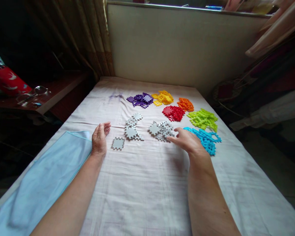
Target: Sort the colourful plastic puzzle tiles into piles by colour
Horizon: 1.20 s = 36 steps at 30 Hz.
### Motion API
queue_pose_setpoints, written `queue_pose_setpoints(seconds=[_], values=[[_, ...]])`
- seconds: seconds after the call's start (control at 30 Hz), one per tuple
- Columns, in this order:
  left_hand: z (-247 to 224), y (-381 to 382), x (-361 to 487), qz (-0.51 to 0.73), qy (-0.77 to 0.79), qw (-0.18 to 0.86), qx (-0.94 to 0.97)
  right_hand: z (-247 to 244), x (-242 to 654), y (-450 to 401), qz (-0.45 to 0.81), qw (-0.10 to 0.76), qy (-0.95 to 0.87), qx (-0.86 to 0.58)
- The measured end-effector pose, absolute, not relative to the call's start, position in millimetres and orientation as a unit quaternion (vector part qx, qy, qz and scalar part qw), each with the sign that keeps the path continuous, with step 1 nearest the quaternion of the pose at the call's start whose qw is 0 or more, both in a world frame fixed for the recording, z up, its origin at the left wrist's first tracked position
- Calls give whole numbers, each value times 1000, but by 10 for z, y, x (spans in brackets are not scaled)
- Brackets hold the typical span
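Note:
My left hand stands on its edge on the sheet, fingers stretched out and nothing in it. Just right of it lies a single square grey puzzle tile with toothed edges. Beyond that, a curved group of grey tiles lies partly overlapping. My right hand is at the right side of another heap of grey tiles. Its thumb and forefinger are apart at the heap's edge, with no piece visibly held; whether they touch a tile is unclear. Blue pieces lie right behind this hand.
Heaps of purple, yellow, red, orange and lime green pieces lie farther back. A light blue cloth covers the bed's left side. Eyeglasses rest on a wooden table at left.

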<state>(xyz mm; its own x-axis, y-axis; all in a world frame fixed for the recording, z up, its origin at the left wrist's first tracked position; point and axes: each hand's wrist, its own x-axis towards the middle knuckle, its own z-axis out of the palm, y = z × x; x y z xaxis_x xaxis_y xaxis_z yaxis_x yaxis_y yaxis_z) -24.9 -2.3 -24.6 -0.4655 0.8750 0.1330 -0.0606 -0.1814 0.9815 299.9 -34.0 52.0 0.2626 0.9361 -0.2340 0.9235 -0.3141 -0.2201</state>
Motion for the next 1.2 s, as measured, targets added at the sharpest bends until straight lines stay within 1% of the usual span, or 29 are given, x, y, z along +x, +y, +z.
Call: queue_pose_setpoints(seconds=[0.13, 0.23, 0.3, 0.37, 0.43, 0.57, 0.77, 0.9, 0.97, 1.03, 1.07, 1.2], values=[[-241, -30, -245, 669, 532, 356, 377, 527, 2694, -325, 102, 104, -665, -733], [-226, -37, -239, 673, 524, 368, 369, 450, 2260, -342, 114, 179, -756, -619], [-213, -43, -231, 675, 523, 370, 367, 372, 1968, -395, 131, 197, -807, -542], [-203, -48, -222, 672, 525, 369, 370, 289, 1736, -473, 145, 187, -839, -490], [-197, -52, -215, 669, 526, 367, 374, 218, 1580, -551, 143, 160, -855, -472], [-202, -47, -215, 670, 525, 371, 371, 169, 1407, -602, 110, 122, -858, -487], [-216, -28, -234, 671, 527, 380, 357, 262, 1236, -506, 100, 57, -867, -486], [-203, -27, -237, 682, 517, 389, 342, 332, 1283, -504, 111, 52, -879, -461], [-196, -27, -237, 685, 514, 392, 336, 391, 1397, -478, 121, 65, -875, -465], [-192, -28, -237, 688, 513, 392, 333, 457, 1583, -393, 124, 109, -855, -491], [-191, -29, -238, 688, 512, 390, 335, 484, 1703, -324, 124, 151, -837, -512], [-194, -38, -241, 682, 514, 389, 344, 462, 2282, 76, 132, 364, -681, -622]])
